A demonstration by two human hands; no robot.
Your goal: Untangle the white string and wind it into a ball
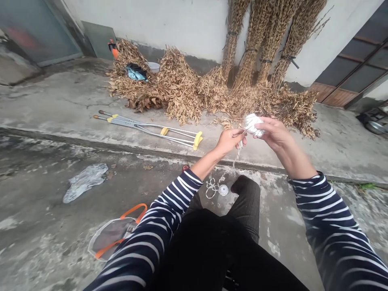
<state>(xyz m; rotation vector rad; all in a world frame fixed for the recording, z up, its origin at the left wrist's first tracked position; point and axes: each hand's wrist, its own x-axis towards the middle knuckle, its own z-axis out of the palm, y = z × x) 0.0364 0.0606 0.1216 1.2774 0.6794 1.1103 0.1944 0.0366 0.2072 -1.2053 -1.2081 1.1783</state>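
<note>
My right hand [274, 133] is closed around a white ball of string [252, 123], held up in front of me. My left hand [229, 140] pinches the loose strand [237, 155] just beside the ball. The strand hangs down between my hands to a loose tangle of string [212, 187] on the concrete, next to a small white spool [223, 190]. Both arms wear dark sleeves with white stripes. My legs in black trousers stretch out below the hands.
Two crutches [151, 130] with yellow pads lie on the raised concrete step. Heaps of dry brown plants [182, 89] and tied bundles lean against the wall. A clear bag with orange handles [113, 234] and a crumpled plastic sheet [85, 182] lie at left.
</note>
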